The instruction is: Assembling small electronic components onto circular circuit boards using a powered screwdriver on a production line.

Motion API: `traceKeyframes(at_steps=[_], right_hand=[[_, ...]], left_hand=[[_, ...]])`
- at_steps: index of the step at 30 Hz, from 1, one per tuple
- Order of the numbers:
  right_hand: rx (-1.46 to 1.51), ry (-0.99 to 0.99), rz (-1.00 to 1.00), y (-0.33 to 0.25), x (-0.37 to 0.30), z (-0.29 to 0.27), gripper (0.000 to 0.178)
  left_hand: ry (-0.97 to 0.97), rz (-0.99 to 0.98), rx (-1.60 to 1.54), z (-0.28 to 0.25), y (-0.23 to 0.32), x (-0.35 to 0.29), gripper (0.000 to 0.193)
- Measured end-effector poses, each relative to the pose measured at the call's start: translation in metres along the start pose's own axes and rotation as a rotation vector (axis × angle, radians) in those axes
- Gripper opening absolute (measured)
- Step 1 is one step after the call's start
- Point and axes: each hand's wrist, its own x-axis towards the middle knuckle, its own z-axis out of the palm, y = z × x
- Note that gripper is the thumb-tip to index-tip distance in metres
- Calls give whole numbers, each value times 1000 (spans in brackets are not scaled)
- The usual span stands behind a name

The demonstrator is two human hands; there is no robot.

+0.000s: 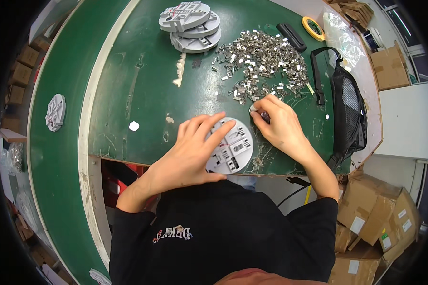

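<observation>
My left hand (192,149) is closed round the edge of a round grey plastic base (238,147), with fingers over its top and the thumb at its near side. The base has slots and raised compartments and lies at the table's near edge. Just right of it, my right hand (280,124) pinches a small silvery metal clip (252,109) between thumb and forefinger. A dark object (265,115) shows within the curled fingers; its kind is hidden. Beyond this hand spreads a heap of loose metal clips (266,61).
Several grey bases (195,28) are stacked at the far left. A black case (291,37), yellow tape roll (313,28) and black mesh bag (349,109) lie along the right. Left runs a green conveyor belt (57,190) carrying another base (56,112). Cardboard boxes (371,204) stand lower right.
</observation>
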Motion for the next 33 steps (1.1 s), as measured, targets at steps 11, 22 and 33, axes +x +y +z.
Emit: traceKeyframes(at_steps=[11, 22, 33], right_hand=[[677, -42, 253, -17, -1, -17, 15], [752, -77, 335, -38, -10, -17, 12], [564, 17, 181, -48, -14, -8, 15]], left_hand=[[133, 73, -282, 12, -11, 11, 87], [391, 57, -270, 23, -8, 21, 28], [488, 15, -331, 22, -7, 24, 15]])
